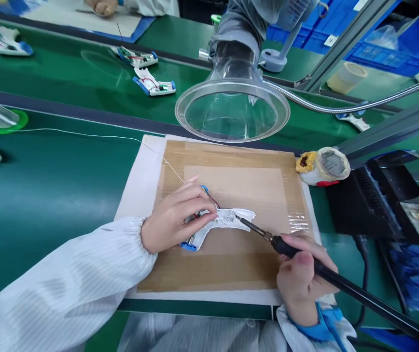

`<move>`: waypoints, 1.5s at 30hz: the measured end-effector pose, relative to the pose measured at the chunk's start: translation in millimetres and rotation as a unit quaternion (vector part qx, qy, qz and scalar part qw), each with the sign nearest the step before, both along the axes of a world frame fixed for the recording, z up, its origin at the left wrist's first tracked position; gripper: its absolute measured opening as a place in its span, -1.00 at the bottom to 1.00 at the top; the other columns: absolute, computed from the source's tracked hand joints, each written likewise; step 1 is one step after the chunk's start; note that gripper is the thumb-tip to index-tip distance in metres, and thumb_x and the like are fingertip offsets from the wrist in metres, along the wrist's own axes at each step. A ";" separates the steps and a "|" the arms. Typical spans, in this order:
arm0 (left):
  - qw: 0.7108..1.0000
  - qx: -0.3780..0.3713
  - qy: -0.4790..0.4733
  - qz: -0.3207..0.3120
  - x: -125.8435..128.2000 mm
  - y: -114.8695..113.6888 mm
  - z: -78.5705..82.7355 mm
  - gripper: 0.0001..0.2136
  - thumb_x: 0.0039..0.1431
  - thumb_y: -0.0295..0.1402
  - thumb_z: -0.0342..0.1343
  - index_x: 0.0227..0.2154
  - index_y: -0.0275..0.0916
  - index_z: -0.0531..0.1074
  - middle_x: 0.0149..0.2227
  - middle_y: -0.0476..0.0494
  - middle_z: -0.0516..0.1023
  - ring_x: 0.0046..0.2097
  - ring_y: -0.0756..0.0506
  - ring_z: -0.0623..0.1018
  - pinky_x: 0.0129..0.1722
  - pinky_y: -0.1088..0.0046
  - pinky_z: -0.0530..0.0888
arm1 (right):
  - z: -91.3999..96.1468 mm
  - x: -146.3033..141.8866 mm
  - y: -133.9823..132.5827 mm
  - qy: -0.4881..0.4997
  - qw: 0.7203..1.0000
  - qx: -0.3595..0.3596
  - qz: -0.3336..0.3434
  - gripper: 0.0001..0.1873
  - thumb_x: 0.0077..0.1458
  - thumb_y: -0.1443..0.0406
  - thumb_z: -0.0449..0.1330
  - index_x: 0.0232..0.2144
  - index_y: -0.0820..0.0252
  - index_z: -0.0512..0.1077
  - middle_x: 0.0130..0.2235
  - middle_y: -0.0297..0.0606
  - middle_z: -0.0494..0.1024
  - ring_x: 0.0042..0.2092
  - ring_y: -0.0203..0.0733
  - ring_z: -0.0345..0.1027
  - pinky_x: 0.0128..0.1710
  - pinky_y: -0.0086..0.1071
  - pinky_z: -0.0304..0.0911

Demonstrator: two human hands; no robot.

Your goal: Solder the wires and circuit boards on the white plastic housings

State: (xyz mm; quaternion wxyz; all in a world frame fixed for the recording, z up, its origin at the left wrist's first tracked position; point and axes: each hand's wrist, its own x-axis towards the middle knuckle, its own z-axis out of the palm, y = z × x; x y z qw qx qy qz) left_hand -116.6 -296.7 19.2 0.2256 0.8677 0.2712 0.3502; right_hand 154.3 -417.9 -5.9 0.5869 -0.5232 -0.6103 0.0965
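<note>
The left hand (176, 215), fingers curled and closed over it, grips a white plastic part with blue ends and thin red and black wires (219, 220), which lies flat on a tan taped board (231, 264) that sits on a white sheet (139, 183). The right hand (301, 278) is closed around a black soldering iron with a brass-coloured collar and slim metal tip (326, 271), held like a pen; the tip meets the part's white surface or sits just above it, and I cannot tell which. Beyond the board stands a clear plastic funnel-shaped fume hood (231, 110), with a yellow-and-grey tip-cleaning sponge holder (323, 166) just beside the board's far corner. Two similar white-and-blue parts (147, 73) lie on the green workbench (48, 220), well apart from the hands.
</note>
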 end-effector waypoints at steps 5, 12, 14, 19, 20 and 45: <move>1.000 0.004 -0.005 0.019 5.5 1.7 -4.5 -0.89 0.52 -0.47 0.23 -0.18 -0.19 0.61 -0.26 -0.01 0.65 -0.22 0.00 0.66 0.54 0.06 0.44 | 2.8 -2.2 1.7 -0.038 0.999 -0.016 0.028 -0.78 0.53 0.26 0.24 -0.17 0.12 0.68 -0.38 -0.34 0.69 -0.44 -0.25 0.52 -0.41 -0.31 0.41; 0.999 0.024 -0.001 0.031 10.1 2.9 -8.9 -0.87 0.53 -0.48 0.22 -0.20 -0.21 0.60 -0.28 -0.01 0.62 -0.23 0.00 0.63 0.48 0.10 0.48 | 7.3 -2.2 1.8 -0.057 0.997 -0.043 0.044 -0.83 0.50 0.29 0.25 -0.11 0.09 0.68 -0.37 -0.35 0.68 -0.44 -0.24 0.51 -0.43 -0.30 0.41; 0.999 0.029 0.001 0.030 10.4 3.4 -10.0 -0.87 0.53 -0.47 0.21 -0.20 -0.20 0.59 -0.28 -0.01 0.62 -0.23 -0.01 0.63 0.48 0.10 0.49 | 7.6 -2.7 2.8 -0.060 0.996 -0.043 0.046 -0.83 0.49 0.30 0.24 -0.09 0.08 0.68 -0.37 -0.35 0.67 -0.45 -0.24 0.50 -0.44 -0.30 0.39; 0.999 0.042 0.000 0.029 12.1 2.3 -9.8 -0.88 0.55 -0.45 0.21 -0.19 -0.20 0.60 -0.28 -0.02 0.62 -0.22 -0.02 0.63 0.48 0.12 0.50 | 8.4 -3.9 5.9 -0.067 0.995 -0.004 0.068 -0.82 0.46 0.35 0.23 -0.10 0.11 0.66 -0.37 -0.34 0.67 -0.43 -0.23 0.48 -0.45 -0.30 0.36; 0.999 0.038 -0.001 0.034 12.9 1.9 -8.9 -0.88 0.54 -0.45 0.21 -0.19 -0.20 0.60 -0.27 -0.02 0.63 -0.22 -0.02 0.63 0.47 0.12 0.50 | 9.0 -3.7 6.0 -0.070 0.995 0.002 0.070 -0.81 0.46 0.36 0.22 -0.10 0.11 0.66 -0.38 -0.34 0.65 -0.43 -0.21 0.48 -0.44 -0.29 0.36; 0.995 0.066 -0.002 0.069 25.1 0.5 -6.5 -0.86 0.55 -0.45 0.20 -0.20 -0.19 0.60 -0.22 -0.04 0.65 -0.16 -0.04 0.65 0.41 0.13 0.56 | 11.5 -4.5 6.9 -0.078 0.995 -0.021 0.053 -0.82 0.49 0.31 0.24 -0.08 0.05 0.67 -0.36 -0.35 0.66 -0.42 -0.20 0.51 -0.40 -0.26 0.39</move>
